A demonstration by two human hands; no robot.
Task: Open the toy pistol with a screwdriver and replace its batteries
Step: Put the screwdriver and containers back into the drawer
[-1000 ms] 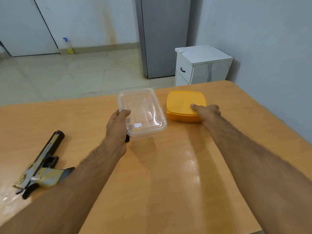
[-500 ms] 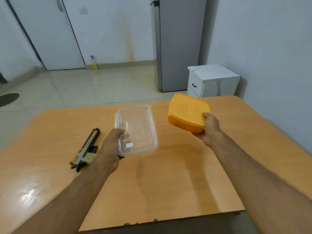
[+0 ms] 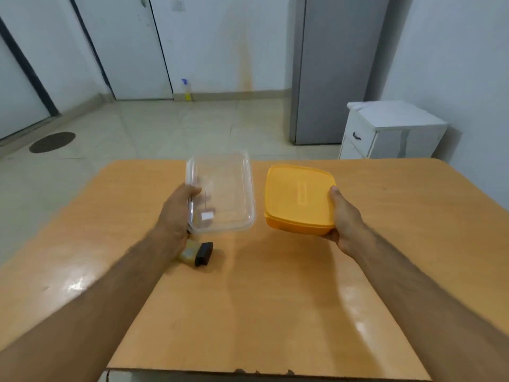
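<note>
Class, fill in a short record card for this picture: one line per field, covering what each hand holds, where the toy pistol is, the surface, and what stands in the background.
Left hand: grips the clear plastic box by its left edge, lifted off the table
Right hand: holds the yellow lidded box, lid on, tilted
Toy pistol: lies on the table, mostly hidden behind the left hand
Surface: wooden table
Background: white cabinet, grey fridge, spray bottle on the floor
Screwdriver: not visible

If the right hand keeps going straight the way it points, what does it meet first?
Probably nothing: the right hand, holding the yellow box above the table, points away across it; the path looks free, though depth is unclear.
</note>
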